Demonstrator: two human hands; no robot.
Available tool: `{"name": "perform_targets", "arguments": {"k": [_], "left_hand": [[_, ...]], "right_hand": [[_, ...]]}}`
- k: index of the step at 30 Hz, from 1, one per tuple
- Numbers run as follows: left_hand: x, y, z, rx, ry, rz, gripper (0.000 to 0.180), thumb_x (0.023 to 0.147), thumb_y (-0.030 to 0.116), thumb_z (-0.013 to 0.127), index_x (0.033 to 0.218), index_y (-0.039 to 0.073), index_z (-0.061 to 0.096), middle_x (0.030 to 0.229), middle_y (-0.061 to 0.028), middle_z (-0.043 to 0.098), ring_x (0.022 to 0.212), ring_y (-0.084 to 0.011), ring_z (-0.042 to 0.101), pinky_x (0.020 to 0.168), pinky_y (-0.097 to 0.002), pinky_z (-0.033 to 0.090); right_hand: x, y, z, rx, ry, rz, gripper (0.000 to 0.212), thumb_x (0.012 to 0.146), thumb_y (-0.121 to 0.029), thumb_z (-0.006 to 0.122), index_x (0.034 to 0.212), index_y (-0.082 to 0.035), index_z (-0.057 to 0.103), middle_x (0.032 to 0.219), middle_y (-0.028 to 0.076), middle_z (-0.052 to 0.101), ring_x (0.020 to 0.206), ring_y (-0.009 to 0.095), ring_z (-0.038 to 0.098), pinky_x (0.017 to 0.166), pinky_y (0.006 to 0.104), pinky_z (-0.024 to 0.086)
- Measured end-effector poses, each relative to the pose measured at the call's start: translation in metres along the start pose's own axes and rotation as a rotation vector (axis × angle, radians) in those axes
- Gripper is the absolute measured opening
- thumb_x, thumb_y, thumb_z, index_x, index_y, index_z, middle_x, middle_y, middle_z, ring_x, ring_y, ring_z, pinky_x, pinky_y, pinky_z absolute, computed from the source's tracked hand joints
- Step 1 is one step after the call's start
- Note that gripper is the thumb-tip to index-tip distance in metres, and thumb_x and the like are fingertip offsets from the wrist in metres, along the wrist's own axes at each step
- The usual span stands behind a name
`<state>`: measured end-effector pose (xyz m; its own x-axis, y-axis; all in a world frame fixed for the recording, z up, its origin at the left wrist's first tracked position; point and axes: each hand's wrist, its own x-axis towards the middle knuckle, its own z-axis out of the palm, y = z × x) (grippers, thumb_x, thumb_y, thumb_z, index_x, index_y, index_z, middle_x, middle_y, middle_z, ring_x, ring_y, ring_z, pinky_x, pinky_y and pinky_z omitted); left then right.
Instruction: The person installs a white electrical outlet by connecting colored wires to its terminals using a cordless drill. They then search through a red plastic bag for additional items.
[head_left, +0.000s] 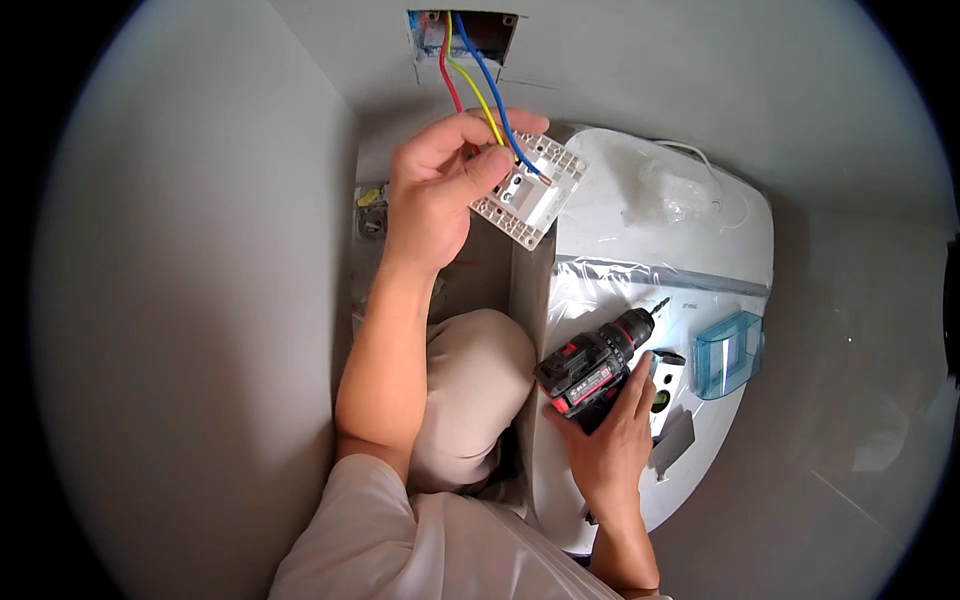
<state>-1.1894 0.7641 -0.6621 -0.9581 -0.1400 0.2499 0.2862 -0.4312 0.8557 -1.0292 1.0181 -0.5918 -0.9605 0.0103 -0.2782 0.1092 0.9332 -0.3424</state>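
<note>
My left hand (445,180) is raised below the wall opening, thumb and fingers pinching a white socket plate (550,205) with its back side facing me. Red (450,80), yellow-green (480,95) and blue (490,85) wires run down from the wall box (480,35) to the plate. The blue wire's bare copper end lies across the plate's back, apparently loose; my fingers partly cover the other ends. Lower right, my right hand (612,440) is wrapped around a black and red cordless drill (590,365), whose bit points away to the upper right.
Beneath the drill is a white toilet (660,500) with plastic film on its lid. A small spirit level (665,385), a grey flat piece (675,440) and a clear blue cover box (728,355) lie there. Clear plastic (680,195) rests on the tank. A grey wall (200,300) stands close left.
</note>
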Motion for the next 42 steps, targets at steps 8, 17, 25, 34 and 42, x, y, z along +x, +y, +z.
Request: {"name": "perform_targets", "arguments": {"k": [8, 17, 25, 34, 42], "left_hand": [[-0.004, -0.006, -0.005, -0.008, -0.018, -0.012, 0.014, 0.095, -0.001, 0.059, 0.107, -0.005, 0.065, 0.127, -0.0267, 0.068, 0.110, -0.0260, 0.069, 0.097, -0.0376, 0.055], [-0.004, -0.010, -0.013, -0.001, -0.069, 0.013, 0.019, 0.097, 0.006, 0.063, 0.112, -0.005, 0.065, 0.120, -0.0258, 0.071, 0.107, -0.0297, 0.070, 0.093, -0.0396, 0.057], [-0.001, -0.014, -0.017, 0.043, -0.111, 0.043, 0.013, 0.100, 0.006, 0.061, 0.107, -0.004, 0.065, 0.115, -0.0242, 0.072, 0.103, -0.0284, 0.072, 0.077, -0.0340, 0.059], [-0.002, -0.014, -0.018, 0.066, -0.102, 0.055, 0.011, 0.100, 0.005, 0.061, 0.105, -0.004, 0.065, 0.115, -0.0245, 0.072, 0.102, -0.0280, 0.072, 0.072, -0.0306, 0.058], [-0.001, -0.009, -0.016, 0.088, -0.089, 0.035, 0.012, 0.100, 0.007, 0.061, 0.104, -0.003, 0.065, 0.113, -0.0238, 0.072, 0.102, -0.0271, 0.071, 0.070, -0.0299, 0.057]], "right_hand": [[0.007, 0.012, -0.040, 0.690, -0.144, -0.136, 0.093, 0.076, -0.015, 0.082, 0.153, 0.009, 0.036, 0.129, 0.025, 0.064, 0.105, 0.035, 0.071, 0.090, 0.0432, 0.059], [0.065, -0.027, -0.049, 1.522, -0.425, 0.087, 0.073, 0.071, -0.007, 0.067, 0.140, 0.006, 0.048, 0.113, 0.026, 0.067, 0.069, 0.025, 0.070, 0.061, 0.0338, 0.058], [0.078, -0.037, -0.044, 1.513, -0.425, 0.093, 0.067, 0.072, -0.004, 0.064, 0.136, 0.007, 0.050, 0.109, 0.025, 0.067, 0.067, 0.026, 0.070, 0.059, 0.0348, 0.059], [0.081, -0.031, -0.037, 1.576, -0.439, 0.012, 0.076, 0.076, -0.004, 0.064, 0.145, 0.010, 0.036, 0.109, 0.030, 0.064, 0.065, 0.030, 0.071, 0.058, 0.0385, 0.064], [0.084, -0.032, -0.041, 1.556, -0.457, 0.075, 0.067, 0.071, -0.004, 0.066, 0.135, 0.007, 0.050, 0.109, 0.024, 0.067, 0.068, 0.025, 0.070, 0.059, 0.0342, 0.058]]}}
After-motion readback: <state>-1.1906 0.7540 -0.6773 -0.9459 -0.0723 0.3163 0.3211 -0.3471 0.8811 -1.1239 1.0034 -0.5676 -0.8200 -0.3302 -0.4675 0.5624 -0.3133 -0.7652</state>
